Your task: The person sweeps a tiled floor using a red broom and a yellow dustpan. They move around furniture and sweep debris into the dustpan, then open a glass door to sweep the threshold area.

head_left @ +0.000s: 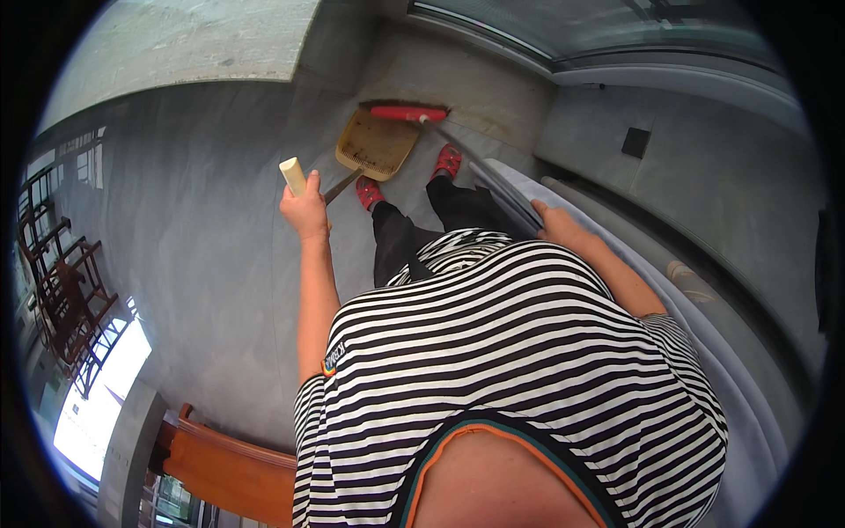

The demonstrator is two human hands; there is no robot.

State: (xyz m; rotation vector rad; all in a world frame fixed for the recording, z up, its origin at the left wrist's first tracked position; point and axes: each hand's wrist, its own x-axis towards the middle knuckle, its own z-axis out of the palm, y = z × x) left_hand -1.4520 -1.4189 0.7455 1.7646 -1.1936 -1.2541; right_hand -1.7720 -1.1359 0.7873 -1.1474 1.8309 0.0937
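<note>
My left hand [305, 209] is closed around the pale handle of a long-handled dustpan [374, 150]. The yellow pan rests on the floor ahead of my feet, with dark bits of dirt in it. My right hand [556, 223] grips the grey pole of a broom [407, 113]. The broom's red head lies across the far edge of the dustpan, its dark bristles against the floor; from here I cannot tell whether the two touch.
Grey tiles form the floor [202, 220]. A pale slab [176, 44] juts in at the upper left. A glass door frame [563, 60] is at the far right. Beside my right arm runs a light cloth-covered edge [704, 343]. Wooden furniture [220, 458] stands at the lower left.
</note>
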